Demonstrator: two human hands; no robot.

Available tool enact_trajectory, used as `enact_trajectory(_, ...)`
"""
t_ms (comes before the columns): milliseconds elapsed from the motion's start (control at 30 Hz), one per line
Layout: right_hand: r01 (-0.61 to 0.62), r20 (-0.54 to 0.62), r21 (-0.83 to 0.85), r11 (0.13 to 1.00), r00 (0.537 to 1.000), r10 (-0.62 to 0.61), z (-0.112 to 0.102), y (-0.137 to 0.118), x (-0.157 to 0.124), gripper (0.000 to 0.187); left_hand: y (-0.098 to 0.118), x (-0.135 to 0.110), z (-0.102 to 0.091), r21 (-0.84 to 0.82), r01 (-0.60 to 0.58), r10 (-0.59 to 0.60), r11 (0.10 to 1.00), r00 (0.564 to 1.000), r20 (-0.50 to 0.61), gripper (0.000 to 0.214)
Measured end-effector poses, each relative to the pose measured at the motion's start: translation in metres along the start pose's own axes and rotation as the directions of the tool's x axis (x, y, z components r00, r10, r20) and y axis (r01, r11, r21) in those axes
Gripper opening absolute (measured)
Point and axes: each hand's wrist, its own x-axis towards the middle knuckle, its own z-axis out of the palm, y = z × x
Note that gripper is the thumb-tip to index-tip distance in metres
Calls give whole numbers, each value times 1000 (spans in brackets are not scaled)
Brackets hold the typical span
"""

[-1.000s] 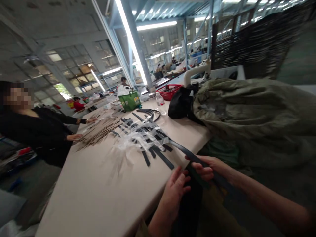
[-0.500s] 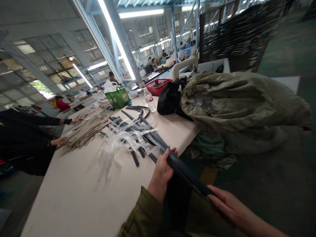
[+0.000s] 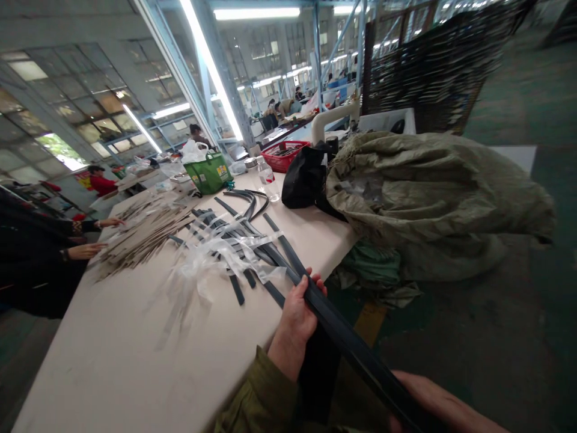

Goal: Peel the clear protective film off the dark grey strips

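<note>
1. Dark strips (image 3: 347,340), a small bundle, slant from over the table (image 3: 121,343) down past its edge and out at the lower right of the frame. Exact count not resolved: they overlap near the grip.
2. Left hand (image 3: 297,316) is curled around the bundle just by the table edge, thumb on top. Right hand (image 3: 433,394) is farther along, skin showing on both sides of the bundle; it appears closed around it, though most of the fingers are hidden.
3. Step in hand, as judged: holding and controlling the bundle with both hands spread along its length. Any shift would call for both grips working together, since the far ends lie against other strips (image 3: 236,290) and could drag them.
4. Those other strips lie crossed in a loose heap; clear plastic (image 3: 193,276) spreads over and beside them. Snagging seems possible there.
5. Edges: the table's border runs diagonally beneath the bundle. Beyond it, floor (image 3: 496,337) shows at right, giving room for the overhanging length.
6. Ahead and to the right, a black bag (image 3: 305,180) and a bulky olive sack (image 3: 433,186) limit a sideways swing. Open tabletop lies at near left.
7. Farther off: bottle (image 3: 267,180), red basket (image 3: 283,157), green bag (image 3: 208,174). At far left, a co-worker's hands (image 3: 85,251) are at brown pieces (image 3: 139,240), well apart.
</note>
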Motion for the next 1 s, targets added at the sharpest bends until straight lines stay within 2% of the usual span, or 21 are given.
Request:
enact_trajectory(67,37,27,102,994,999,-40,21,-17,20,67,-7,-5,-4,9,28,-28,1000,1000,-7,15)
enact_trajectory(133,106,-2,143,984,994,-106,38,-33,41,61,-13,-10,-6,17,41,-41,999,999,-15,14)
enact_trajectory(233,141,-32,161,977,990,-137,47,-43,59,55,-16,-13,-8,17,19,-19,1000,1000,-17,11)
enact_trajectory(333,127,9,132,983,992,-129,37,-35,58,57,-13,-12,-8,7,17,-17,1000,1000,-18,12)
enact_trajectory(433,135,43,69,988,989,-138,18,-14,43,57,-12,-9,-9,-4,40,-40,999,999,-16,15)
enact_trajectory(600,60,15,56,997,998,-61,-3,14,15,54,-17,-6,-10,-9,36,-36,999,999,-1,16)
enact_trajectory(733,54,-17,-8,998,998,-54,-4,15,8,48,-20,-9,-8,-15,38,-38,999,999,-15,15)
enact_trajectory(900,-1,-66,-59,998,998,-3,1,13,15,44,-20,-13,-8,10,32,-31,999,998,-53,18)
enact_trajectory(1000,22,-83,-58,998,996,-27,3,15,21,42,-24,-17,-10,52,43,-40,998,997,-65,21)
